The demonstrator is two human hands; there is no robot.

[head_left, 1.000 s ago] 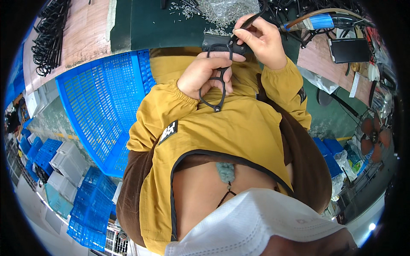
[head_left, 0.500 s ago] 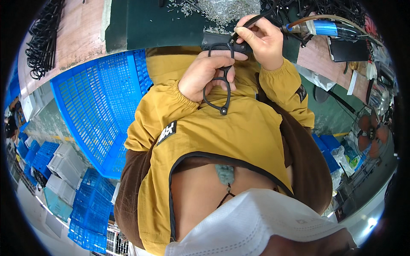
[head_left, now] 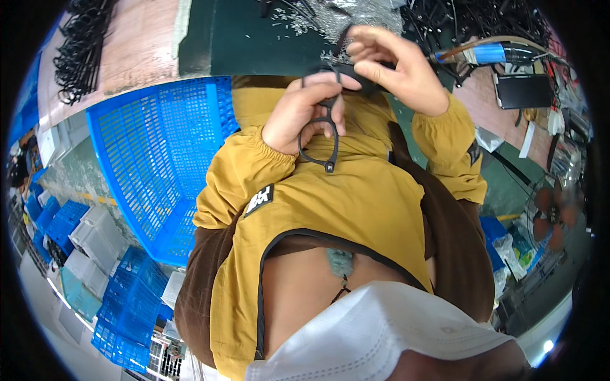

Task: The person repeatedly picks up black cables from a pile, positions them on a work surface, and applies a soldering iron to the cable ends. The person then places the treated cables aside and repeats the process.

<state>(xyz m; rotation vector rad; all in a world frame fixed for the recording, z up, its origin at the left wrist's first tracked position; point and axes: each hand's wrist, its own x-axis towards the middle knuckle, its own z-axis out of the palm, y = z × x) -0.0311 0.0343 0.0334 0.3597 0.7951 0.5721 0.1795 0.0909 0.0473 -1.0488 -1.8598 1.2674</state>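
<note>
My left hand (head_left: pixel 306 113) is closed on a black eyeglass frame (head_left: pixel 332 152), gripping it near the bridge with one rim toward my body. A dark, slim temple arm (head_left: pixel 343 42) rises from the frame's far end; blur hides whether it is joined there. Just right of it, my right hand (head_left: pixel 406 71) has its thumb apart from the loosely bent fingers and nothing visible in them. Under the far end of the frame is a black block (head_left: pixel 363 79) at the table edge, partly covered by my hands.
Small metal screws (head_left: pixel 292 22) lie scattered beside a clear plastic bag (head_left: pixel 365 18) on the green mat (head_left: pixel 238 38). Black temple arms (head_left: pixel 476 22) are heaped at far right, near a blue electric screwdriver (head_left: pixel 489 54). A blue basket (head_left: pixel 143 165) stands left of my lap.
My right hand has let go of the temple arm and moved right, its fingers loosening. My left hand still holds the eyeglass frame, nearly in place. The view has shifted slightly.
</note>
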